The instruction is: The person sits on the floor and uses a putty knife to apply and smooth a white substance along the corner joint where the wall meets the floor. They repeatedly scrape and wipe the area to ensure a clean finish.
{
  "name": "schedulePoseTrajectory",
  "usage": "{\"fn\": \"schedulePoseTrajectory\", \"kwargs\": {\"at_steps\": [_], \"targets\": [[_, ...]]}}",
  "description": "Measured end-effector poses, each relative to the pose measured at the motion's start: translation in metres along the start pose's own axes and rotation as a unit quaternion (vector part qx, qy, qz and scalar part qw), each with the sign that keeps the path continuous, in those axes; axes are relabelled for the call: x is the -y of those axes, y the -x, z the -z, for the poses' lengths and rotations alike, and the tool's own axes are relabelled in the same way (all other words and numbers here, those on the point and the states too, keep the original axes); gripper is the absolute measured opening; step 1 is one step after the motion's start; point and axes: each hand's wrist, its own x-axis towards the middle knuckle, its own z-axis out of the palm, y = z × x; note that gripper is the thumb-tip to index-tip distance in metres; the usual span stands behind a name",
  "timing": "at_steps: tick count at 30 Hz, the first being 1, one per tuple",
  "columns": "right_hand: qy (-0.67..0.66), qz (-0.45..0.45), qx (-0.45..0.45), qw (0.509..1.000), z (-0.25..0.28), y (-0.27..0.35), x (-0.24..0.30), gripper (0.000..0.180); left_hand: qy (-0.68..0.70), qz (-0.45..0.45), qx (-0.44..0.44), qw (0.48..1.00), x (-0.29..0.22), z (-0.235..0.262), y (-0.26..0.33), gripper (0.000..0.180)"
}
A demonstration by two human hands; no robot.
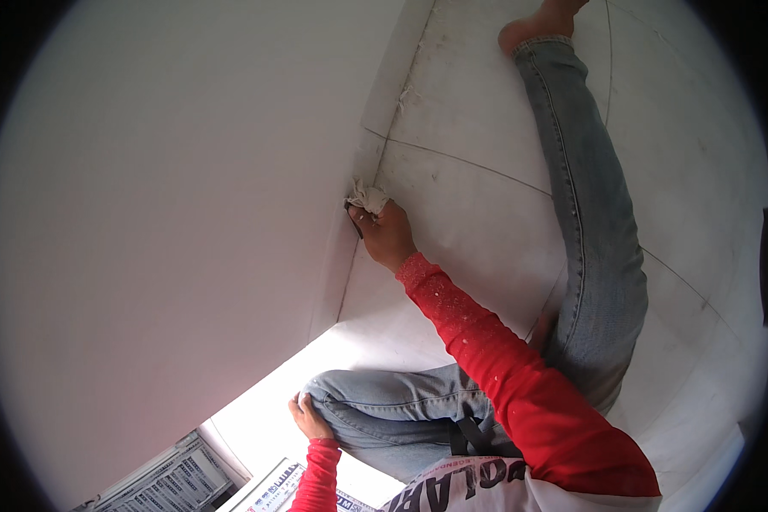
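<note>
My right hand [390, 235] is closed round a crumpled off-white rag [369, 198] with frayed edges. It presses low against the wall, at the skirting [367, 158] just above the floor. A thin dark strip [355, 222] shows beside the thumb; its kind cannot be made out. Down by my bent knee, my left hand [309, 418] rests with its fingers laid over the denim and holds nothing.
A large pale wall [179, 196] fills the left side and ends at a corner near my knee. Light tiles [469, 222] cover the floor, with white scraps along the skirting. My stretched leg [593, 205] lies at right; printed panels [175, 478] stand at lower left.
</note>
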Motion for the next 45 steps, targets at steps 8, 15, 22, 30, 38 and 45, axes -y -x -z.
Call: {"fn": "schedulePoseTrajectory", "kwargs": {"at_steps": [8,15,22,30,38,45], "targets": [[-0.012,0.047,-0.126,0.991,0.022,-0.081,0.021,0.02,0.034,0.009,0.008,0.999,-0.015,-0.004,0.005,0.04],[-0.08,0.081,-0.125,0.986,-0.006,-0.033,0.014,0.025,0.019,0.007,0.0,1.0,-0.013,-0.004,0.003,0.04],[0.016,-0.017,-0.086,0.996,0.029,-0.081,0.031,0.024,0.023,0.026,0.007,0.999,-0.007,-0.003,0.005,0.04],[-0.01,0.065,-0.08,0.995,-0.004,-0.015,0.005,0.019,0.007,0.005,0.012,1.0,-0.011,-0.004,0.004,0.041],[-0.033,0.015,-0.116,0.993,0.022,-0.074,0.022,0.021,0.006,0.015,0.006,1.0,-0.004,-0.002,0.0,0.04],[-0.017,0.043,-0.074,0.996,-0.002,-0.023,0.002,0.02,0.01,0.004,0.01,1.0,-0.009,-0.003,0.004,0.038]]}}
